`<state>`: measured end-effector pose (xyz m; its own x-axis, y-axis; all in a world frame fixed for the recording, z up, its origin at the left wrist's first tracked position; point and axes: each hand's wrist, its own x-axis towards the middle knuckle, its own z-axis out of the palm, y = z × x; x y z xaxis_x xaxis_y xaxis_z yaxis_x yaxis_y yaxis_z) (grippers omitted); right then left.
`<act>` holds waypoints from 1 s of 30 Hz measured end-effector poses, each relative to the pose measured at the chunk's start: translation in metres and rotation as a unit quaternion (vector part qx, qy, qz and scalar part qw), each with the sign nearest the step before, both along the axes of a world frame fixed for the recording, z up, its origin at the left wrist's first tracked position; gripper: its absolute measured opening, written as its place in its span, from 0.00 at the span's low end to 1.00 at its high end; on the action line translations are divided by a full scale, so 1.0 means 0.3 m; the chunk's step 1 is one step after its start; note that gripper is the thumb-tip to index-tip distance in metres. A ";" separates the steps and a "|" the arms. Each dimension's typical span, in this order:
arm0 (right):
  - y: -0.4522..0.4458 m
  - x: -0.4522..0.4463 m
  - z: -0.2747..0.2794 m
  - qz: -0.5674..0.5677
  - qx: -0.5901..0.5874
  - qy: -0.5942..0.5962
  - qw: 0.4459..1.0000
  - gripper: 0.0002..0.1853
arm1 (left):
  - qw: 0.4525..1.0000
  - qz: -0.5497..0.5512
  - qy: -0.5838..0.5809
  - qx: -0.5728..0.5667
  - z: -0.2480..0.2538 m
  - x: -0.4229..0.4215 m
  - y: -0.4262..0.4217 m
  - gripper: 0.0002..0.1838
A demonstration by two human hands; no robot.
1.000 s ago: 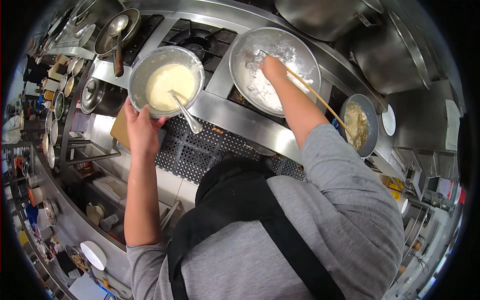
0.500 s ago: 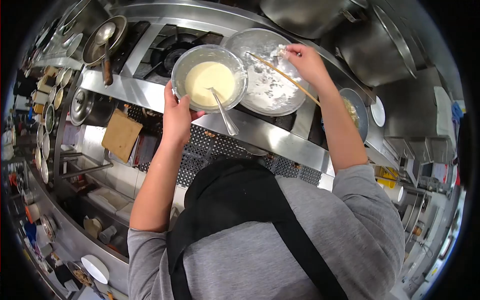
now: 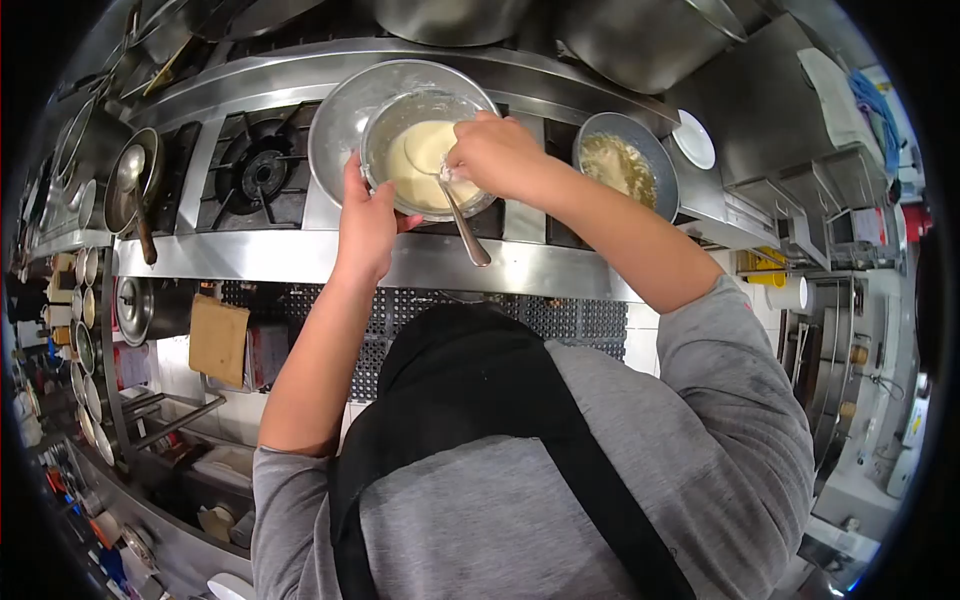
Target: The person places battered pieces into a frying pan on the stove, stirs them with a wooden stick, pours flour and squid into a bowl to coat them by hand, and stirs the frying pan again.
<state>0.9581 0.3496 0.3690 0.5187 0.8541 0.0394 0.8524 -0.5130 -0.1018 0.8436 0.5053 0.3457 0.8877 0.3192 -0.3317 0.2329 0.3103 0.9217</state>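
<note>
My left hand [image 3: 368, 215] grips the near left rim of a metal bowl [image 3: 432, 104] of pale yellow batter. This bowl is over a larger, wide metal bowl [image 3: 332, 125] on the stove. A metal spoon [image 3: 464, 228] leans in the batter, its handle sticking out over the near rim. Above the right side of the batter, my right hand [image 3: 497, 155] has its fingers pinched on a small white floury piece [image 3: 446, 173], close to the spoon.
Right of the bowls, a pan [image 3: 662, 168] holds bubbling oil with food in it, beside a white plate [image 3: 694, 140]. A gas burner [image 3: 262, 174] and a pan with a ladle [image 3: 130, 167] lie left. Large pots [image 3: 450, 18] stand behind.
My right hand has moved left from the large bowl to above the batter with the white piece. The batter bowl now overlaps the large bowl. The chopstick no longer shows.
</note>
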 end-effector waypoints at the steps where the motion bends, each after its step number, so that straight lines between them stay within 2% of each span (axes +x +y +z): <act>1: -0.052 0.017 0.041 -0.009 0.000 -0.002 1.000 0.08 | 1.000 -0.009 -0.002 0.000 0.005 0.016 -0.043 0.29; 3: -0.107 0.062 0.118 -0.045 0.046 0.120 0.991 0.09 | 1.000 -0.017 0.000 -0.005 0.011 0.027 -0.082 0.32; 5: -0.156 0.093 0.164 -0.065 0.042 0.150 0.986 0.10 | 1.000 -0.023 0.001 -0.009 0.024 0.038 -0.119 0.33; 7: -0.205 0.115 0.161 -0.118 0.042 0.131 0.984 0.11 | 0.999 -0.031 0.003 -0.013 0.030 0.052 -0.158 0.33; 8: -0.232 0.122 0.099 -0.112 0.051 0.063 0.990 0.10 | 0.999 -0.037 0.006 -0.017 0.031 0.059 -0.176 0.31; 9: -0.247 0.113 0.064 -0.116 0.052 0.062 0.990 0.10 | 0.999 -0.043 0.009 -0.022 0.031 0.067 -0.193 0.28; 11: -0.261 0.083 0.004 -0.109 -0.037 -0.066 0.991 0.09 | 0.999 -0.047 0.008 -0.020 0.020 0.083 -0.234 0.28; 15: -0.297 0.097 -0.064 -0.048 -0.070 -0.128 0.988 0.08 | 0.998 -0.060 0.007 -0.008 0.020 0.104 -0.303 0.28; 19: -0.370 0.099 0.150 -0.058 -0.047 -0.077 0.994 0.09 | 0.998 -0.059 0.009 -0.016 0.034 0.115 -0.347 0.29; 21: -0.424 0.103 0.255 -0.080 0.023 -0.037 0.996 0.09 | 0.998 -0.052 -0.001 -0.028 0.032 0.118 -0.362 0.28; 25: -0.515 0.137 0.294 -0.091 0.081 -0.034 0.992 0.09 | 0.999 -0.047 -0.010 -0.020 0.022 0.147 -0.398 0.28; 28: -0.581 0.151 0.298 -0.095 0.148 -0.080 0.981 0.08 | 0.999 -0.031 -0.014 -0.009 0.040 0.170 -0.441 0.26; 30: -0.631 0.148 0.345 -0.124 0.157 -0.042 0.979 0.09 | 0.999 -0.033 -0.017 -0.019 0.035 0.192 -0.459 0.26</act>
